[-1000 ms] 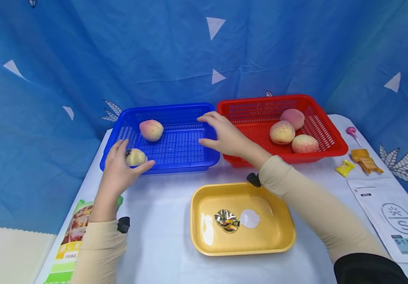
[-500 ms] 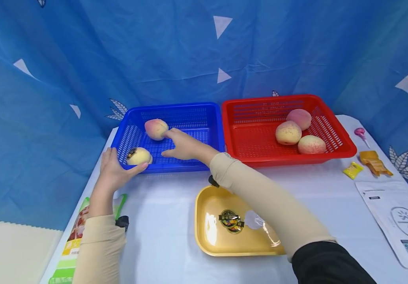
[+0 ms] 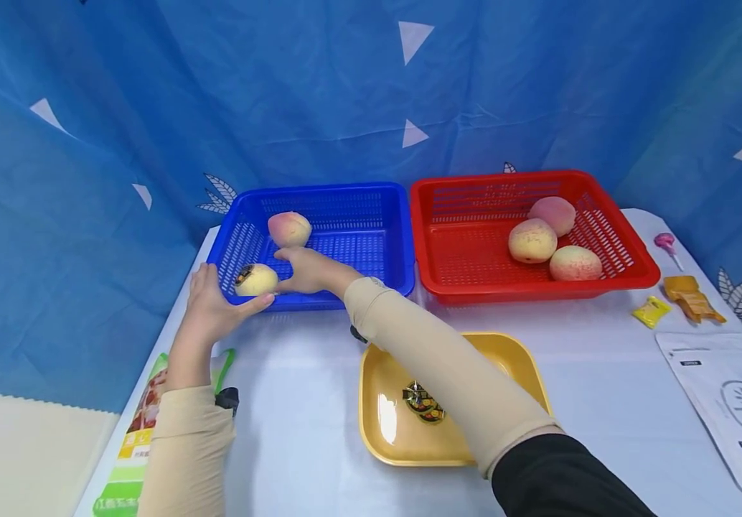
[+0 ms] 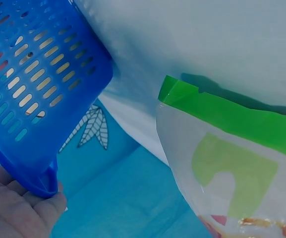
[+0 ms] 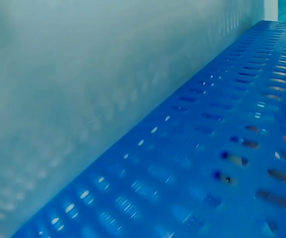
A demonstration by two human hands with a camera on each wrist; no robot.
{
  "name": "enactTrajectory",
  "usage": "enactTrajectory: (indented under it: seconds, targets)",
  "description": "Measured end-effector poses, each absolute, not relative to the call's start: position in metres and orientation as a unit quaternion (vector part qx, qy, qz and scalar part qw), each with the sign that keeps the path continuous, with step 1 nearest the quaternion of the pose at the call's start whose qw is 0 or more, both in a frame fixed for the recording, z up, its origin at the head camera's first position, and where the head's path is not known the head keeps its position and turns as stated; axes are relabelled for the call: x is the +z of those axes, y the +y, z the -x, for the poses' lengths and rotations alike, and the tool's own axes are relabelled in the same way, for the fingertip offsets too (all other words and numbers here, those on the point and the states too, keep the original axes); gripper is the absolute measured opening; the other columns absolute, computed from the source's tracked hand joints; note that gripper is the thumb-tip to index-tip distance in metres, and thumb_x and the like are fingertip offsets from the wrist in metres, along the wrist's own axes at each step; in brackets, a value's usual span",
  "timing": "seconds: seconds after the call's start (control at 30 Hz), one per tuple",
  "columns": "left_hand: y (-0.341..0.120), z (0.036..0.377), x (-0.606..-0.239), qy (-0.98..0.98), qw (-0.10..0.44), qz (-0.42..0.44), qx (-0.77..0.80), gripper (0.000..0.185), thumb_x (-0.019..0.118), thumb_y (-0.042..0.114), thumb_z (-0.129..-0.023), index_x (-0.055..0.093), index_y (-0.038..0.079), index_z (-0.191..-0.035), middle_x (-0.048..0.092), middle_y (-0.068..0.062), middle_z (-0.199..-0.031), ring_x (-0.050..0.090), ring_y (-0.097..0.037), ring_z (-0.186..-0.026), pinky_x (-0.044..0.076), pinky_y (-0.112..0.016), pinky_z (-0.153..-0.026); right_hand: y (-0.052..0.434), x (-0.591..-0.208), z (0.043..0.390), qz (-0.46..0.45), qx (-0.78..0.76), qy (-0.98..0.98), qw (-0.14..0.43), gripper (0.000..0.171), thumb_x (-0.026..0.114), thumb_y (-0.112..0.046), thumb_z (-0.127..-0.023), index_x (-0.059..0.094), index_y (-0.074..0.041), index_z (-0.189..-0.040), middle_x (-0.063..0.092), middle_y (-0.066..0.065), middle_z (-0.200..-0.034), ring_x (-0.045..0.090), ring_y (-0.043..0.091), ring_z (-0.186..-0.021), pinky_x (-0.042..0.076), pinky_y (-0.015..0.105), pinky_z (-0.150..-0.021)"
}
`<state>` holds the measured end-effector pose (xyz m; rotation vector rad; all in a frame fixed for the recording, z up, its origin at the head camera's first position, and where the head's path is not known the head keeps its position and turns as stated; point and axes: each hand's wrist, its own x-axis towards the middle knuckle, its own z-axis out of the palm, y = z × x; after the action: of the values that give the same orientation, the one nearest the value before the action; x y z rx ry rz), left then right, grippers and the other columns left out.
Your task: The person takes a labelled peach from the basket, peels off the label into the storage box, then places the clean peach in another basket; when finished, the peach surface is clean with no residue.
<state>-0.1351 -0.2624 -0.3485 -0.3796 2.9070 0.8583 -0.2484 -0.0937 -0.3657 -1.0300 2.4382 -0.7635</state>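
Working over a white worktop [image 3: 300, 431], with a red basket [image 3: 474, 294] bearing three peaches [image 3: 531, 241] at far right, a blue basket [image 3: 345, 205] beside it at far left, and a golden tray [image 3: 423, 452] nearer, partly under the right forearm [image 3: 448, 380]. Gripping the near left corner of the blue basket with the left hand [image 3: 211, 307], after hovering there with spread fingers a second ago; probably steadying it. Moving the right hand [image 3: 309, 271] leftward meanwhile, from the right end of the blue basket, past the far peach [image 3: 290, 230], to just right of the near peach [image 3: 260, 280]. Keeping thumb and forefinger of that hand apart, grasping nothing, and being unable to show whether touching the near peach. Leaving both the far peach and the near peach inside the blue basket at its left end; seemingly reaching for the near peach, the one showing a dark patch [image 3: 245, 274].
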Motion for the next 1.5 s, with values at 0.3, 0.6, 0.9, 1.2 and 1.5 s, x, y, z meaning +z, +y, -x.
enactTrajectory:
  seconds: [0.3,0.6,0.9,1.2,1.5]
  targets:
    - [-0.262,0.138,-0.349,0.95,0.048,0.124,0.282,0.132,0.069,0.067,-0.08,-0.013,-0.005,-0.155,-0.015,-0.028,-0.162,-0.013,-0.049,-0.15,0.009,-0.071,-0.117,-0.103,-0.371,0.249,0.347,-0.305,0.857,0.229,0.064,0.066,-0.039,-0.095,0.044,-0.009,-0.147,0.05,0.008,-0.15,0.046,0.023,-0.141,0.038,0.033,-0.117]
    - [-0.263,0.135,-0.347,0.95,0.055,0.134,0.277,0.133,0.068,0.069,-0.08,-0.014,-0.005,-0.154,-0.018,-0.027,-0.162,-0.014,-0.048,-0.15,0.007,-0.07,-0.117,-0.114,-0.38,0.252,0.356,-0.318,0.847,0.233,0.068,0.066,-0.04,-0.094,0.04,-0.014,-0.151,0.048,0.007,-0.151,0.045,0.024,-0.141,0.039,0.036,-0.116]
    - [-0.263,0.137,-0.347,0.95,0.053,0.13,0.279,0.132,0.069,0.067,-0.08,-0.014,-0.005,-0.154,-0.016,-0.028,-0.162,-0.013,-0.048,-0.15,0.009,-0.07,-0.117,-0.116,-0.382,0.254,0.362,-0.31,0.851,0.222,0.072,0.071,-0.032,-0.092,0.037,-0.007,-0.151,0.056,0.01,-0.141,0.054,0.021,-0.13,0.043,0.028,-0.11]
    - [-0.264,0.137,-0.349,0.948,0.054,0.136,0.282,0.133,0.069,0.068,-0.079,-0.014,-0.003,-0.155,-0.016,-0.027,-0.163,-0.013,-0.048,-0.15,0.009,-0.071,-0.116,-0.115,-0.387,0.255,0.346,-0.354,0.839,0.227,0.059,0.074,-0.031,-0.09,0.045,-0.009,-0.137,0.052,0.009,-0.145,0.048,0.023,-0.138,0.038,0.03,-0.116]
    - [-0.264,0.137,-0.349,0.948,0.055,0.137,0.283,0.134,0.068,0.071,-0.079,-0.014,-0.003,-0.155,-0.018,-0.026,-0.163,-0.014,-0.047,-0.15,0.009,-0.07,-0.117,-0.118,-0.385,0.256,0.362,-0.328,0.843,0.225,0.077,0.069,-0.041,-0.092,0.033,-0.011,-0.154,0.046,0.008,-0.153,0.044,0.022,-0.141,0.038,0.032,-0.117]
